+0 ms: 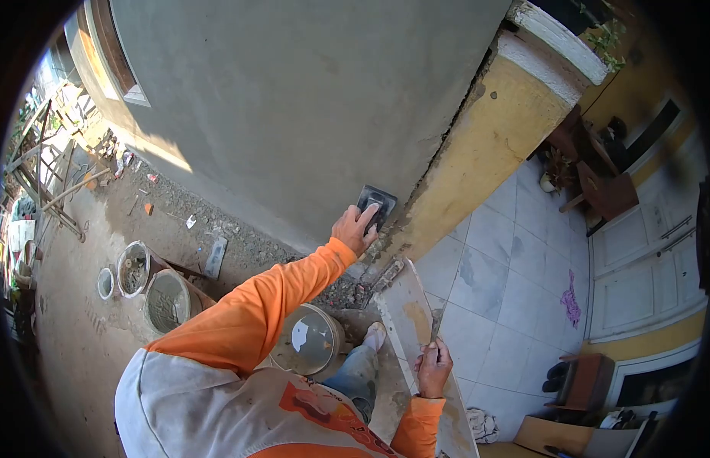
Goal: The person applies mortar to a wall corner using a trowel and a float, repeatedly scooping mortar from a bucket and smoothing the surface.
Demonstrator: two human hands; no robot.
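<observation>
My left hand (355, 230) is stretched out to the wall, its fingers wrapped round a dark plastering float (379, 200). The float lies against the lower right part of the grey plastered wall (294, 114), close to the corner. My right hand (433, 368) is lower and to the right, closed round the handle of a small trowel (436, 324) whose narrow blade points away from me. Under the trowel is a long pale board (407, 294) with mortar smears. A mortar-crusted tool or block (389, 273) sits at the board's far end.
A bucket of greyish water (307, 340) stands by my foot (375, 336). Several mortar buckets (169, 301) are to the left. A yellow wall section (477, 145) adjoins the plaster. White floor tiles (481, 282) lie right, with chairs (599, 179) and a door (637, 263) beyond.
</observation>
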